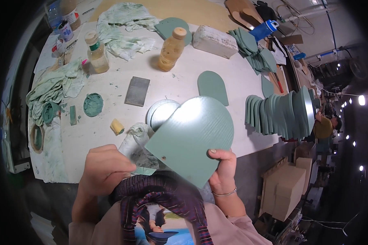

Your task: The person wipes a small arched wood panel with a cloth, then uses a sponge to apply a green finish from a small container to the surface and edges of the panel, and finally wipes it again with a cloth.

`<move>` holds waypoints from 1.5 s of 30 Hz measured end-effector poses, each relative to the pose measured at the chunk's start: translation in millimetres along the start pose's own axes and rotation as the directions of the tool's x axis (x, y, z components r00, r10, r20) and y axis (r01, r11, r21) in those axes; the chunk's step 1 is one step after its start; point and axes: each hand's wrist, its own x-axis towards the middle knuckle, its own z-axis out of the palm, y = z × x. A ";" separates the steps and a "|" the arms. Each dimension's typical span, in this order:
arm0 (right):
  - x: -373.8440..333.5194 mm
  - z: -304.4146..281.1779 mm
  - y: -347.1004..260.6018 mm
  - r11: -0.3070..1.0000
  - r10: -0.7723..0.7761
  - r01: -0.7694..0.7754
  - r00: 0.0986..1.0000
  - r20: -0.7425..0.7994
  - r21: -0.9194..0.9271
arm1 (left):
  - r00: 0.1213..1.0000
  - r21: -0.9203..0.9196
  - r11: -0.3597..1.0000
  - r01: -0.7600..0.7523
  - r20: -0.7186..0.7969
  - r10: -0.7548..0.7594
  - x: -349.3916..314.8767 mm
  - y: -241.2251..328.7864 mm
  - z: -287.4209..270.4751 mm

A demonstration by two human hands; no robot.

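Note:
My right hand [223, 170] grips the lower right edge of a green board [194, 139] with a rounded end, its thumb on the face. The board is tilted and shines near its curved top; a small dark spot shows near its lower left edge. My left hand [105, 169] is closed on a small flat green strip [144, 170], whose kind I cannot make out, just left of the board's lower corner. Beyond the board, partly hidden by it, lies a pale round disc [161, 112]. A crumpled clear plastic bag [137, 139] lies between my hands.
On the white table [122, 102] are a grey rectangular block [137, 91], a tub of green paste [93, 104], a yellow sponge piece [117, 126], two bottles [171, 49], stained cloths [57, 83] and a white brick-like block [215, 41]. Stacked green boards [278, 112] stand at right, above cardboard boxes [288, 188].

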 end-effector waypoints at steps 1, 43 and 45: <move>1.7 0.9 0.7 1.000 0.000 0.000 1.000 0.010 0.001 | 1.000 -0.008 1.000 -0.002 0.001 0.002 0.3 -0.1 1.8; 4.3 2.5 26.7 0.999 -0.025 0.019 0.977 0.210 0.030 | 0.976 -0.154 0.987 -0.050 -0.215 0.016 -5.2 1.8 17.4; 3.3 2.4 27.5 0.999 -0.017 0.006 0.977 0.213 0.053 | 0.970 -0.170 0.984 -0.043 -0.243 0.000 -5.7 0.6 15.6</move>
